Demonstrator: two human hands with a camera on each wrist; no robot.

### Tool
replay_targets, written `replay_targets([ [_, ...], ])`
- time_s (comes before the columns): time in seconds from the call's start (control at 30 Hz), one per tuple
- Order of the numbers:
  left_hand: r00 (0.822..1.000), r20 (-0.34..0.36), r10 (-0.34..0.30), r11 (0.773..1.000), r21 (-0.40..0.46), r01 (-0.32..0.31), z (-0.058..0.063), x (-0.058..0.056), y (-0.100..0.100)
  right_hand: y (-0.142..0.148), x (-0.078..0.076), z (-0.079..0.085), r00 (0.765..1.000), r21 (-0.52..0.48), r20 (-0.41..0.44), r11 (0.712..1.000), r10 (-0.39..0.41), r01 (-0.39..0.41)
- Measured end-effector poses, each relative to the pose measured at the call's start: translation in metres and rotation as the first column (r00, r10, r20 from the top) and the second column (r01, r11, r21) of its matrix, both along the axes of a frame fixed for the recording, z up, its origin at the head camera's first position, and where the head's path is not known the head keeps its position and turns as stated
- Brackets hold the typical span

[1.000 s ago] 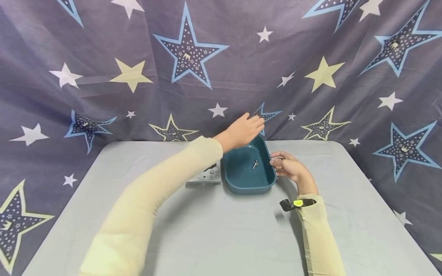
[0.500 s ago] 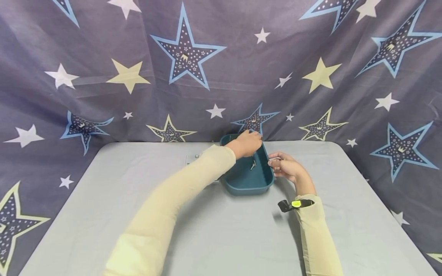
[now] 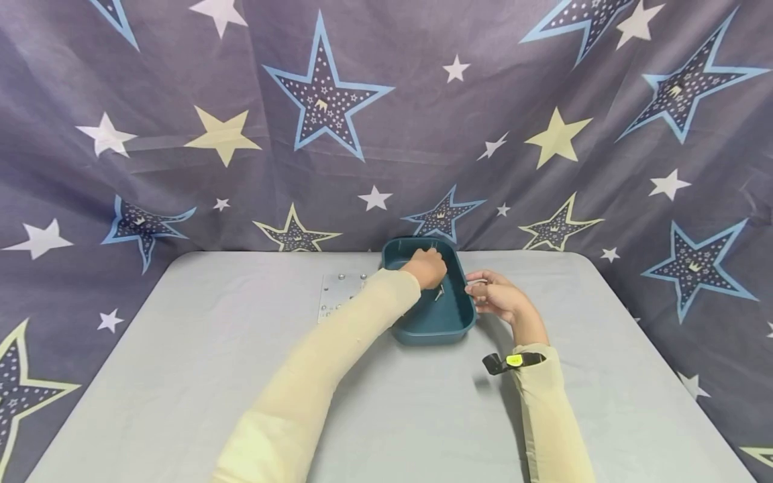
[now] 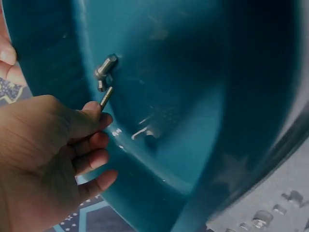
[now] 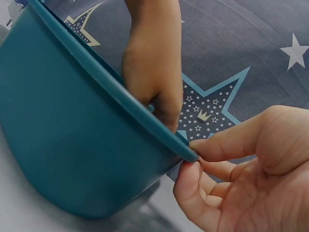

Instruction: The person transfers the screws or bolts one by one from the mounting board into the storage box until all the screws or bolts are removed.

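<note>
A teal bin [image 3: 431,334] stands on the table, and my left hand [image 3: 427,267] reaches down inside it. In the left wrist view that hand [image 4: 58,135] pinches a small threaded screw [image 4: 107,96] between thumb and forefinger, its other fingers spread loosely. Just beyond the screw's tip, metal bolts [image 4: 106,66] lie on the bin floor. A small shiny hooked piece [image 4: 139,133] is also in the bin. My right hand [image 3: 498,296] is at the bin's right side; the right wrist view shows its thumb and forefinger pinching the rim [image 5: 186,151].
Left of the bin lies a metal plate [image 3: 335,290] with several round studs or screw heads, partly covered by my left sleeve [image 3: 338,342]. A grey cloth covers the table [image 3: 423,416]. A star-patterned curtain [image 3: 362,168] hangs behind the table's far edge.
My left hand has come down from above the bin's far end into the bin. Its forearm has swung right, uncovering part of the metal plate. The right hand keeps its place at the rim.
</note>
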State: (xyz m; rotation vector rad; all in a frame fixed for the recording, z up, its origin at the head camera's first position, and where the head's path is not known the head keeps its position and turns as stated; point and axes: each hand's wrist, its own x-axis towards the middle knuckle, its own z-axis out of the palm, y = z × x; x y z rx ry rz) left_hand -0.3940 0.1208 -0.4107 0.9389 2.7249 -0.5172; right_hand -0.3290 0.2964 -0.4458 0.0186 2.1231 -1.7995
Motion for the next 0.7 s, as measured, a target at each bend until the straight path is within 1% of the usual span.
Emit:
replay_targets([
  [0.27,0.995,0.048,0.091,0.996,0.013,-0.092,0.003,0.009,-0.005,-0.003,0.001,0.0,1.0,-0.012,0.003,1.0,-0.001,0.001],
  [0.33,0.994,0.052,0.1,0.995,0.012,-0.101,0.003,0.01,-0.005,-0.003,0.002,0.0,1.0,-0.011,0.001,1.0,0.001,-0.001],
  [0.43,0.994,0.038,0.1,0.995,0.011,-0.101,0.004,0.011,-0.006,-0.004,0.002,-0.001,1.0,-0.007,0.001,1.0,0.001,-0.001],
  [0.53,0.994,0.029,0.103,0.994,0.02,-0.104,0.007,0.011,-0.007,-0.004,0.002,-0.001,1.0,-0.009,0.003,1.0,0.006,-0.006],
  [0.6,0.993,0.032,0.114,0.993,0.021,-0.115,0.012,0.011,-0.008,-0.003,0.002,0.0,1.0,-0.016,0.007,1.0,0.008,-0.008],
  [0.7,0.988,0.055,0.143,0.99,-0.009,-0.143,0.02,0.01,-0.006,-0.002,0.001,0.001,1.0,-0.022,0.007,1.0,0.007,-0.007],
])
